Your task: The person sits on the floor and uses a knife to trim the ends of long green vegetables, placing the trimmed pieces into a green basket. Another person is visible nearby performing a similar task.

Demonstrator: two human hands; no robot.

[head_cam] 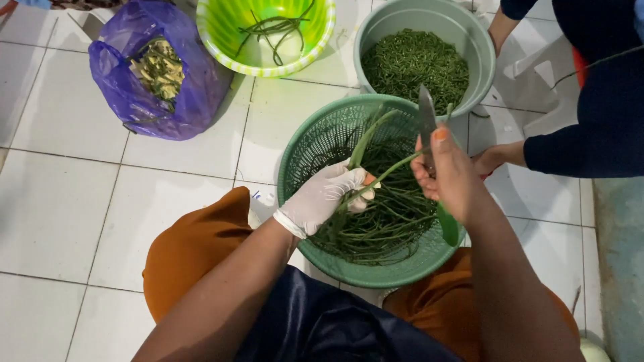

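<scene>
The left hand (327, 196), in a white glove, has its fingers curled tight around a bunch of long green stems (367, 144), thumb pressed against them near the fingertips. The stems rise up and away from the fist, and their lower ends trail into the pile below. The right hand (448, 175), bare, is closed on a knife (426, 121): fingers wrapped around the green handle, which pokes out below the palm, thumb laid along the back of the blade. The blade points to the far side and touches one stem just right of the gloved fist.

Both hands hover over a green basket (305, 151) full of stems, resting against the person's knees. Far right of it stands a grey bucket (480, 57) of chopped greens. Farther left sit a lime bowl (221, 30) with a few stems and a purple bag (127, 80) of scraps. Another person's sleeve (597, 144) reaches in from the right.
</scene>
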